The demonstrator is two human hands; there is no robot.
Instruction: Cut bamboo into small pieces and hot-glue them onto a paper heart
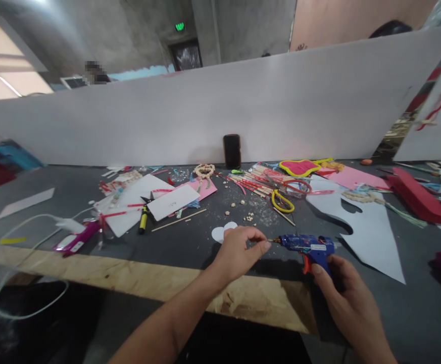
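Two hands show in the head view, both yours, near the close edge of the dark table. Your right hand is wrapped around the handle of the blue glue gun, which is held above the tabletop with its nozzle aimed toward your other hand. The orange trigger sits on the handle's left side, just beside your right thumb. Your left hand has its thumb and forefinger drawn close together right at the nozzle tip; you cannot tell from here whether something small is pinched between them.

Just beyond your left hand, and partly hidden by it, lies a white paper shape with rounded lobes. A little farther past that grip are small cream pieces in loose clusters. Beyond the glue gun you have a yellow looped handle, and to the right of it a large white cutout. Well left of your left hand lie a white card, yellow-and-black pliers and a magenta tool. Far beyond both grips, a dark phone leans upright against the pale partition.
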